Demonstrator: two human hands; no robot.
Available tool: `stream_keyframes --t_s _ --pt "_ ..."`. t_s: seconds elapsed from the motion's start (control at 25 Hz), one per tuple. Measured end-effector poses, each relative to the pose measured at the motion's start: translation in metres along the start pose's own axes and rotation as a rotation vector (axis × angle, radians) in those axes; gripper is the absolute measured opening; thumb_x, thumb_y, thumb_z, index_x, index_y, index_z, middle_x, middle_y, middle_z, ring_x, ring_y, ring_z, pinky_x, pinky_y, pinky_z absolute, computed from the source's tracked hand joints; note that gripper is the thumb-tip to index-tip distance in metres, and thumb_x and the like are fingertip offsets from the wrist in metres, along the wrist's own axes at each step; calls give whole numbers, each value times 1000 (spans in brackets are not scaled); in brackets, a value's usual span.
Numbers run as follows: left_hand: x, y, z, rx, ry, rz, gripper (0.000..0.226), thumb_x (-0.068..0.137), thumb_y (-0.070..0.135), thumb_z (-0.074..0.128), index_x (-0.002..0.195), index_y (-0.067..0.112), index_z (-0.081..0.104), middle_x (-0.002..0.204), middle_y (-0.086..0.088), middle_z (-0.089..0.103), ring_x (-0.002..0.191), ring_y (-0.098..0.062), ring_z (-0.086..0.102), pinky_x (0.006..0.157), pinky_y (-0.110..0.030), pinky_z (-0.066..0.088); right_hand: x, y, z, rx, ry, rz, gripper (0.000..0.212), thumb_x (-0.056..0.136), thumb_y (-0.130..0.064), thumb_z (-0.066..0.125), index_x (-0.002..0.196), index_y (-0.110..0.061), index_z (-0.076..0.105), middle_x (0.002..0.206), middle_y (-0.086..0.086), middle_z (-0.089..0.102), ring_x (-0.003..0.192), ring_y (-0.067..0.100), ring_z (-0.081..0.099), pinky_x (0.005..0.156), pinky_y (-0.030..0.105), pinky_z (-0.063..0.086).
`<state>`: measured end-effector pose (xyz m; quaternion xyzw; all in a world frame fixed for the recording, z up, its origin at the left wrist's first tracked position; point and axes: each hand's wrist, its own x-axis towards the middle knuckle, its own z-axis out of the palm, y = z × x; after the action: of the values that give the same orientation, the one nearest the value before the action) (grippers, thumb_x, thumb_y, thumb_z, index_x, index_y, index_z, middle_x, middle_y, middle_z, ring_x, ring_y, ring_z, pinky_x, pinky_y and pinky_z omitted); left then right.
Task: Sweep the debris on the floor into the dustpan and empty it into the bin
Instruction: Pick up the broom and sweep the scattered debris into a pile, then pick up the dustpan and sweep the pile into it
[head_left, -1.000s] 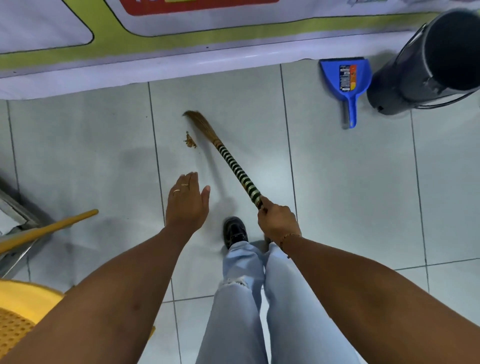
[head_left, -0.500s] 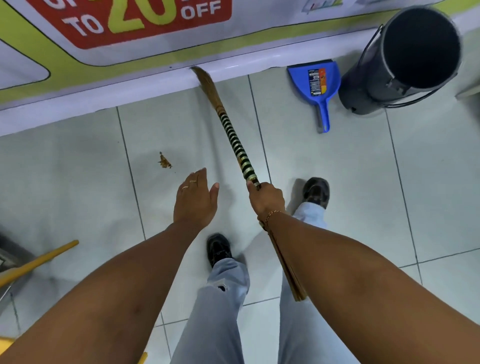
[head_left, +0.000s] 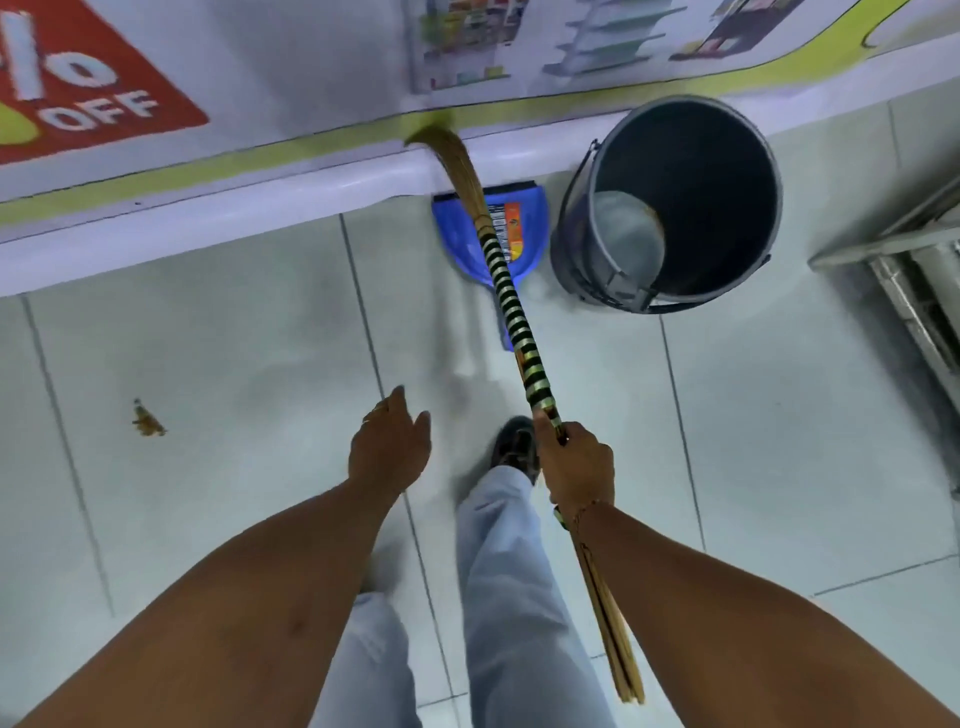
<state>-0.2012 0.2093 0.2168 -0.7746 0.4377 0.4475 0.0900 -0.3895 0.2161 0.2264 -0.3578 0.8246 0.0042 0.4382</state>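
Right hand is wrapped round the striped handle of the broom, bristles lifted off the tiles and pointing toward the wall, crossing right over the blue dustpan that lies flat at the base of the wall, just beside the grey bin. Left hand is empty, fingers loosely spread, reaching forward. The debris sits well off to the left on the floor, unswept. My read: that free hand wants the dustpan handle, so bend in, take it low near the pan, and carry it to the crumbs rather than chasing them across the tiles.
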Motion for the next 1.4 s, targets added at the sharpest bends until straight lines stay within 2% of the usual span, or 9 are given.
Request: stream_keyframes --t_s 0.2,0.44,0.64,0.76,0.88,1.0,1.12,1.24,1.4 --pt "100 99 61 -113 -109 -27 56 95 34 40 143 7 27 147 -17 39 136 -32 35 112 -41 29 102 32 -11 15 -30 66 53 86 -63 39 82 -13 55 77 14 65 78 38 65 71 46 57" --pt "239 127 141 -225 -59 -205 65 90 35 52 141 3 27 145 -17 41 134 -33 38 109 -38 33 209 75 52 69 -30 77 47 88 -59 41 85 -13 53 76 12 64 78 35 62 64 36 49" --pt "311 130 196 -696 -60 -353 87 81 45 64 143 6 19 145 -17 40 128 -34 46 110 -42 39 265 104 94 87 -34 -3 46 90 -53 43 89 -9 54 70 8 60 66 29 57 56 30 41" --pt "327 134 201 -814 -57 -320 69 83 32 65 138 6 30 126 -13 55 115 -32 56 104 -45 45 271 106 103 57 -67 -57 41 93 -45 45 89 -6 57 77 7 57 70 26 52 61 30 37" --pt "305 134 189 -722 4 -250 43 89 21 55 125 3 42 104 -18 58 98 -34 60 95 -44 49 248 92 91 23 -74 -116 39 95 -39 44 100 -3 58 92 16 64 82 31 56 66 29 36" --pt "248 116 164 -645 16 -342 43 91 22 51 128 5 39 125 -22 57 111 -37 58 98 -46 47 193 68 65 65 -51 -111 41 94 -45 42 119 -15 54 98 14 69 88 33 62 72 33 49" --pt "173 85 134 -664 53 -453 47 89 19 51 132 4 37 129 -26 55 115 -42 56 101 -50 47 138 48 39 33 -154 -14 54 89 -60 38 115 -16 57 95 14 70 86 34 65 77 41 56" --pt "99 53 110 -708 144 -520 54 90 26 53 135 4 34 132 -26 52 117 -43 53 102 -48 45 99 34 21 -86 -238 55 48 92 -46 45 110 -3 55 109 20 67 98 36 63 85 41 54" --pt "29 1 71 -500 212 -609 48 96 30 44 134 1 35 136 -23 46 124 -39 44 105 -43 35 35 16 19 -158 -110 41 36 92 -33 51 111 -2 49 114 19 64 104 36 61 84 40 50"
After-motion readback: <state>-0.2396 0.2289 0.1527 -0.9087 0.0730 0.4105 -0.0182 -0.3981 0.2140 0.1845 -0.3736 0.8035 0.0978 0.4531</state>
